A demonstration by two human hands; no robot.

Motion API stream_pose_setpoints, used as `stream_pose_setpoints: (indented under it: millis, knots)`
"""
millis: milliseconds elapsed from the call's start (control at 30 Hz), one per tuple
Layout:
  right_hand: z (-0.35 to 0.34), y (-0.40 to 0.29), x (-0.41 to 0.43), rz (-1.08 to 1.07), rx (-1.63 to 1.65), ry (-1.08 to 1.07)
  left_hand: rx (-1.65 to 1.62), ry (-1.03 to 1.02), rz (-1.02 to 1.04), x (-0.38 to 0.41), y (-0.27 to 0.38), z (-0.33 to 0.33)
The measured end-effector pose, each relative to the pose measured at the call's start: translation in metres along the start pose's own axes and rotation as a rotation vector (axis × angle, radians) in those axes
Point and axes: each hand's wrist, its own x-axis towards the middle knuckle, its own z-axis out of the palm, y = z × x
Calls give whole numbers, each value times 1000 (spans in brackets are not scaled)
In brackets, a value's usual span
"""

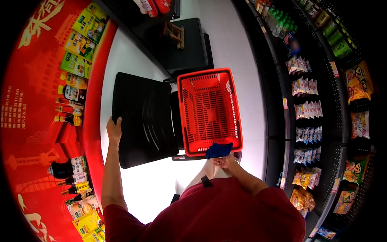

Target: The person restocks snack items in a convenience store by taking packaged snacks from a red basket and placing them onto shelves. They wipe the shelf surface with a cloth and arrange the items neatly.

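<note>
My left hand grips the left edge of a broad black panel, with the thumb lying along its rim. Glossy curved streaks show on the panel's surface. To the panel's right, a red plastic shopping basket with slotted walls stands with nothing inside. My right hand is at the basket's near end, close to my body, and holds a dark blue cloth. The cloth overlaps the basket's near rim. Part of the hand's grip is hidden under the cloth.
Black shelves on the right carry snack bags and green-capped bottles. A red wall panel printed with products runs along the left. Beyond the basket are a black stand, a small wooden rack and red-and-white items.
</note>
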Motion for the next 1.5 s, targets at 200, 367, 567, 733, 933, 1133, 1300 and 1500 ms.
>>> stream_pose_setpoints:
  millis: [200, 367, 567, 733, 933, 1133, 1300, 1500]
  knots:
    - [-28, -7, -9, 37, -217, 170, 115, 93, 14, -5, 16, 5]
    - [-17, -25, -81, -327, -363, 175, 155, 164, 60, -13, 29, 6]
    - [33, -41, -129, -139, -456, 33, 163, 238, 113, -21, 40, 7]
    - [69, -26, -102, -136, -302, 138, 254, 357, 604, -42, 74, 22]
    - [77, -16, -107, -268, -150, 284, -287, -246, 229, -118, 78, 186]
    - [59, -17, -89, -221, -288, 296, -521, -811, -354, -111, -4, 311]
    - [61, -8, -82, -368, -221, 448, -332, -858, -420, -108, 8, 315]
    - [52, -24, -81, -353, -141, 300, -441, -813, -365, -118, 33, 318]
